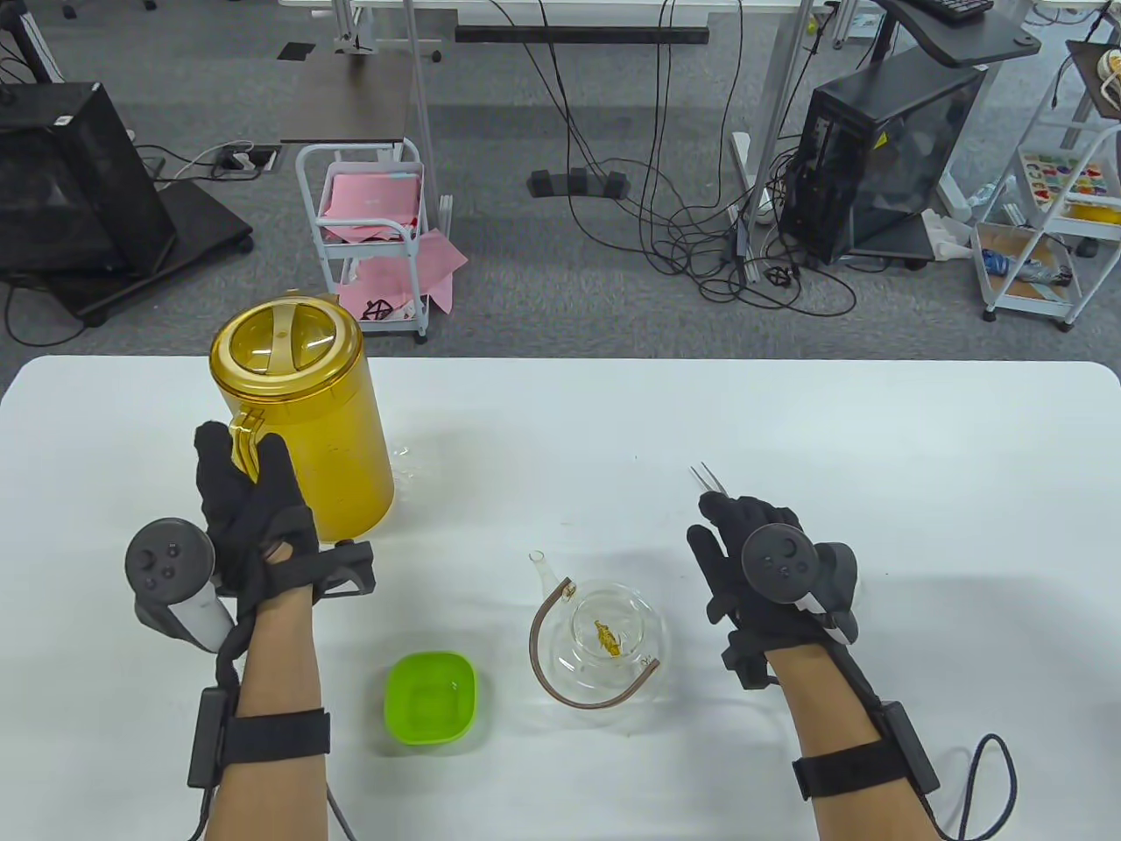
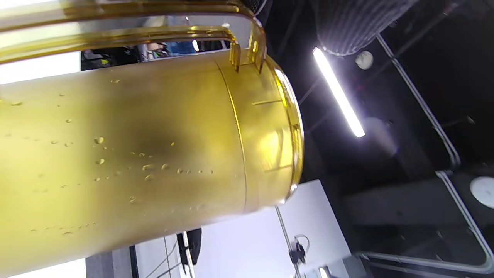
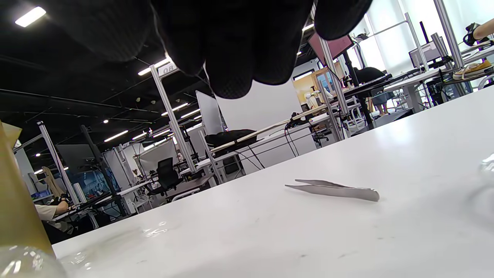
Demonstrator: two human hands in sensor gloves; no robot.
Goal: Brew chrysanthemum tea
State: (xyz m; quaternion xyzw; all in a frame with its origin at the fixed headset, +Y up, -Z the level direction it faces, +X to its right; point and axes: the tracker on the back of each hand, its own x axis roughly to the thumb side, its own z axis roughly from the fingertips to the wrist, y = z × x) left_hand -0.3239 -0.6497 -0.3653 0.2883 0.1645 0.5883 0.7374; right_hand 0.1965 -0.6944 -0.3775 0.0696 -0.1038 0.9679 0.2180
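A tall amber pitcher [image 1: 302, 416] with its lid on stands at the table's left. My left hand [image 1: 247, 480] grips its handle [image 1: 246, 442], thumb on one side and fingers on the other. The left wrist view is filled by the pitcher's wall [image 2: 146, 146], which carries water drops. A glass teapot [image 1: 600, 639] without a lid sits front centre with a yellow chrysanthemum [image 1: 606, 637] inside. Metal tweezers [image 3: 332, 189] lie flat on the table. My right hand [image 1: 714, 517] hovers just above them and holds nothing; only their tips [image 1: 705, 477] show in the table view.
A green bowl [image 1: 431, 698] sits left of the teapot near the front edge. A small clear glassy patch [image 1: 401, 455] lies right of the pitcher. The white table [image 1: 876, 438] ends at the back in a drop to a floor with carts and cables.
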